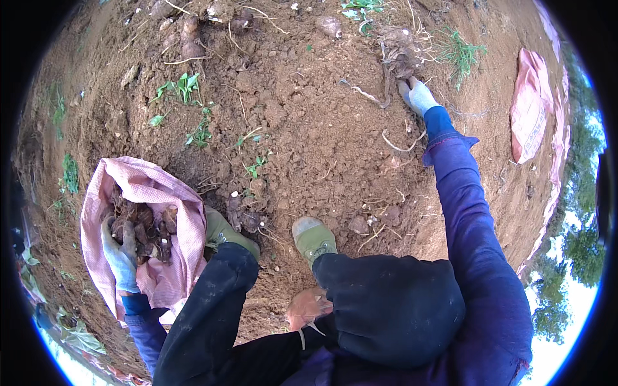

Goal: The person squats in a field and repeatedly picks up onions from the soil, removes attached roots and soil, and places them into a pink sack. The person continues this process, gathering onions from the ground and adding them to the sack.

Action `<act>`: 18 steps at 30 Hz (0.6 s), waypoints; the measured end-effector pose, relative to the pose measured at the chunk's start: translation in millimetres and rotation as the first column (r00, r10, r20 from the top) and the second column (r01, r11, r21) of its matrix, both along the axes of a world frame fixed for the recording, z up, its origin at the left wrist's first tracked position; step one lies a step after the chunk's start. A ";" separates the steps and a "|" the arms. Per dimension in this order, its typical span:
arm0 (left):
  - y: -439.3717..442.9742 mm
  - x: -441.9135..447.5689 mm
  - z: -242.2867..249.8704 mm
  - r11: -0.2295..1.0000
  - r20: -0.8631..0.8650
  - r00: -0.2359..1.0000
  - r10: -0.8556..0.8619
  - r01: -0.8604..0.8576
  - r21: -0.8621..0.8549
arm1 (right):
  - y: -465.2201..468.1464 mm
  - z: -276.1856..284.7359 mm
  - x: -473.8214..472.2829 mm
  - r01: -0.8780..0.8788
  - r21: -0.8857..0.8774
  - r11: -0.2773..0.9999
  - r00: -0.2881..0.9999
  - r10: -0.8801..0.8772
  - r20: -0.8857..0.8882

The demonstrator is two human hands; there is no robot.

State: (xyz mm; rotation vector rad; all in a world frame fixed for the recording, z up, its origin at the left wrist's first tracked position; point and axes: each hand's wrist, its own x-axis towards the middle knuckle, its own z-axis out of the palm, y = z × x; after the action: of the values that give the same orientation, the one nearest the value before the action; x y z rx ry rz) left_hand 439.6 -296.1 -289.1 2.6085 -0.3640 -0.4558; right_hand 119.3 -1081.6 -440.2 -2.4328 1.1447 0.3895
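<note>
My left hand [119, 258], in a light glove, reaches into a pink woven sack [186, 214] beside my left shoe. Its thumb and fingers are apart among soil-covered brown corms [149, 231], which look like taro; whether it grips any is hidden. My right hand [419, 96], gloved too, is stretched far out to the front right. Its fingertips touch the near end of a rooted clump of corms [403, 53] lying on the soil. Its grip on the clump is not clear. A dry stalk [387, 87] hangs from the clump, left of the hand.
More corms [190, 36] with stringy roots lie front left, and a single corm [330, 26] front centre. Another pink sack [531, 106] lies flat at right. Corms [359, 225] lie before my right shoe [314, 236]. Green weeds [186, 88] dot the loose soil.
</note>
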 end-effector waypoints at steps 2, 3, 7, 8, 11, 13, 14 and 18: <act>3.6 0.0 -2.9 1.000 0.004 1.000 -0.001 0.001 0.001 | -5.7 0.9 -6.0 0.108 0.158 0.981 0.990 -0.121 0.071; 5.2 0.6 -3.7 0.999 -0.003 1.000 0.013 -0.013 -0.031 | -8.2 2.4 -9.7 0.204 0.239 0.949 0.973 -0.222 0.054; 6.6 3.3 -6.1 1.000 -0.013 1.000 -0.006 0.006 -0.002 | -11.7 14.3 -13.9 0.139 0.238 0.961 0.990 -0.140 -0.012; 6.4 3.8 -5.8 0.998 -0.058 0.997 0.055 -0.056 -0.012 | -7.5 15.7 -9.3 0.142 0.208 0.968 0.990 -0.142 -0.013; 6.0 4.4 -3.3 0.999 -0.079 0.996 0.041 -0.043 -0.030 | 11.2 26.0 6.9 0.236 0.290 0.927 0.970 -0.245 -0.008; 6.7 3.9 -2.0 1.000 -0.058 0.998 0.021 -0.022 -0.013 | 26.8 38.7 12.4 0.243 0.378 0.894 0.964 -0.266 0.009; 6.7 3.9 -2.4 0.999 -0.059 0.998 -0.003 0.001 -0.049 | 32.8 46.3 14.9 0.197 0.490 0.849 0.971 -0.239 0.024; 1.1 7.4 -8.7 0.999 -0.057 0.998 -0.030 0.032 0.026 | 43.6 71.2 22.0 -0.309 0.113 0.944 0.949 0.314 -0.034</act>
State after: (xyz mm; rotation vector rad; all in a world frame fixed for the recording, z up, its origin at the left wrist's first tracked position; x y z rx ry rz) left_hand 447.0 -295.0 -297.8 2.6126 -0.3825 -0.5478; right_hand 141.2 -1038.1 -368.9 -2.5231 0.7337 0.5964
